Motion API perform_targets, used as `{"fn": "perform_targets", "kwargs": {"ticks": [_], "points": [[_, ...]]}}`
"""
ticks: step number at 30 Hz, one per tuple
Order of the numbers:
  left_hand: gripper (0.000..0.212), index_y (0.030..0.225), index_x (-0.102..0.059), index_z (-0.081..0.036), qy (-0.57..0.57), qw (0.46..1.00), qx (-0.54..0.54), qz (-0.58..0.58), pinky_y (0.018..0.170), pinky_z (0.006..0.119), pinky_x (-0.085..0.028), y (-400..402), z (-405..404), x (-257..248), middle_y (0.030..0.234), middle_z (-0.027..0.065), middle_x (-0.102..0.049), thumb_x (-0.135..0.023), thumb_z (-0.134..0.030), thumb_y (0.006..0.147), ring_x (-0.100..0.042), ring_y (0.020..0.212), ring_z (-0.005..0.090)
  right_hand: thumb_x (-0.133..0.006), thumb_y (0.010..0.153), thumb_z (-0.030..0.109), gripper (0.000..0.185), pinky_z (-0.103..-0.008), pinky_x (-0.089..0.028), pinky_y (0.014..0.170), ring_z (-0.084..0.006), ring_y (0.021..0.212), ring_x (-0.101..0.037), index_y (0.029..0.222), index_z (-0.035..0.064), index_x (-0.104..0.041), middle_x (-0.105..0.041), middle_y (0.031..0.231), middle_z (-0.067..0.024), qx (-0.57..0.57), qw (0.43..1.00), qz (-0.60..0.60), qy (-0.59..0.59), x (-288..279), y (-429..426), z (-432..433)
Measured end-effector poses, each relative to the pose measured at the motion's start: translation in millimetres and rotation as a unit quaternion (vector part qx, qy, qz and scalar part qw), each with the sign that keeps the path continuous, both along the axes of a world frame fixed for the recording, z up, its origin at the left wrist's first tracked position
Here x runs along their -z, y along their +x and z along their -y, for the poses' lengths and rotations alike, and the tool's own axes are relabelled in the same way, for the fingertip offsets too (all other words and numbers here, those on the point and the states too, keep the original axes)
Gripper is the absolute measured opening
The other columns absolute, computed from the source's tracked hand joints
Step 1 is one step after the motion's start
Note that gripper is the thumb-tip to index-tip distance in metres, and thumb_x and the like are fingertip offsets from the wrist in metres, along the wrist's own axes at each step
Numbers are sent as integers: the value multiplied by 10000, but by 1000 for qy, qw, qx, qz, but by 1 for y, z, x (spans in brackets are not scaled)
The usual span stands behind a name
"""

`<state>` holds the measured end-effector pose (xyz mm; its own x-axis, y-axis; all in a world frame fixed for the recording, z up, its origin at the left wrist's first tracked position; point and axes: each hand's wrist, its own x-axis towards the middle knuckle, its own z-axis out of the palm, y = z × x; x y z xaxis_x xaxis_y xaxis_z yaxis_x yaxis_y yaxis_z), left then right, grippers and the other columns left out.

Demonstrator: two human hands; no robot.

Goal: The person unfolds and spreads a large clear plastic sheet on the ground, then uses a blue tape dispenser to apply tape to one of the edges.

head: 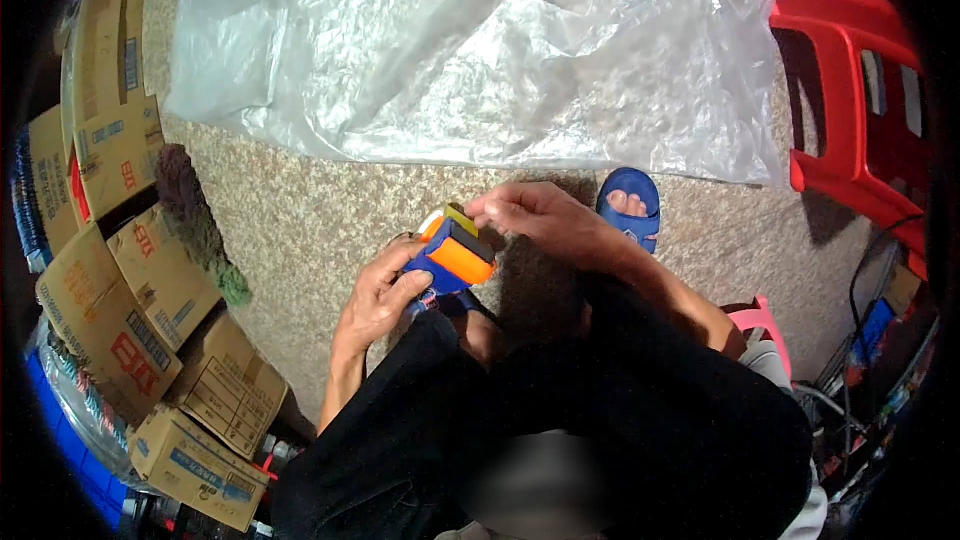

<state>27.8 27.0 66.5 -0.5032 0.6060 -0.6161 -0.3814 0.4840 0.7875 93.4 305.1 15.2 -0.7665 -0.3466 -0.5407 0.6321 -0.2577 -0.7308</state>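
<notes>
My left hand (380, 297) grips a small blue and orange box-shaped object (456, 258), its thumb pressed on the blue side. A dark grey strip runs along the object's top. From its far edge sticks up a flat yellow piece (463, 219), with a white part showing beside it. My right hand (536, 211) reaches in from the right, fingers bent together and tips at the yellow piece. Whether those fingertips pinch it cannot be made out. Both hands are above the speckled floor (300, 210), in front of my knees.
A large clear plastic sheet (525, 74) covers the floor ahead. Cardboard boxes (120, 322) and a dark fluffy duster-like thing (191, 198) line the left. A red plastic stool (840, 74) lies at the right. My blue slipper (628, 202) rests near the sheet's edge.
</notes>
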Motion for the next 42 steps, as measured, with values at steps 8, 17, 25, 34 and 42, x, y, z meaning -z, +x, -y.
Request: {"fn": "perform_targets", "kwargs": {"ticks": [8, 17, 25, 34, 42], "points": [[311, 1211, -683, 7, -27, 999, 23, -13, 994, 396, -457, -4, -6, -4, 1119, 141, -667, -672, -208, 987, -614, 1068, 273, -616, 1045, 215, 199, -287, -462, 948, -93, 1059, -585, 1039, 22, -667, -681, 1108, -11, 41, 994, 71, -74, 2, -2, 3], [309, 1134, -705, -9, -62, 996, 47, -31, 1063, 445, -402, -3, -11, -8, 1033, 129, -716, -656, -284, 1002, -623, 1049, 291, -689, 985, 180, 175, -255, -479, 779, -52, 861, -574, 996, 5, -694, -655, 876, 26, 71, 994, 0, 84, 4, 0, 8], [355, 1100, -727, 1, -130, 990, 12, -45, 960, 425, -442, 8, -16, -37, 1009, 158, -714, -678, -329, 978, -617, 985, 299, -715, 950, 206, 212, -280, -486, 691, -75, 756, -576, 996, -1, -726, -673, 791, -14, 73, 981, -8, 179, 7, 7, -3], [347, 1149, -711, 10, -219, 963, 32, -157, 926, 445, -460, 13, -36, -50, 1029, 220, -707, -682, -282, 964, -612, 1007, 370, -728, 953, 188, 190, -261, -478, 716, -64, 801, -587, 992, 3, -715, -695, 846, -19, 97, 969, -88, 211, 25, 20, 9], [342, 1077, -678, 17, -250, 940, 13, -230, 792, 523, -472, 23, -55, -43, 896, 258, -683, -636, -315, 1005, -622, 855, 472, -750, 817, 114, 90, -415, -451, 660, -258, 703, -593, 838, 82, -668, -572, 729, -61, 36, 722, -460, 515, -14, -7, 22]]}}
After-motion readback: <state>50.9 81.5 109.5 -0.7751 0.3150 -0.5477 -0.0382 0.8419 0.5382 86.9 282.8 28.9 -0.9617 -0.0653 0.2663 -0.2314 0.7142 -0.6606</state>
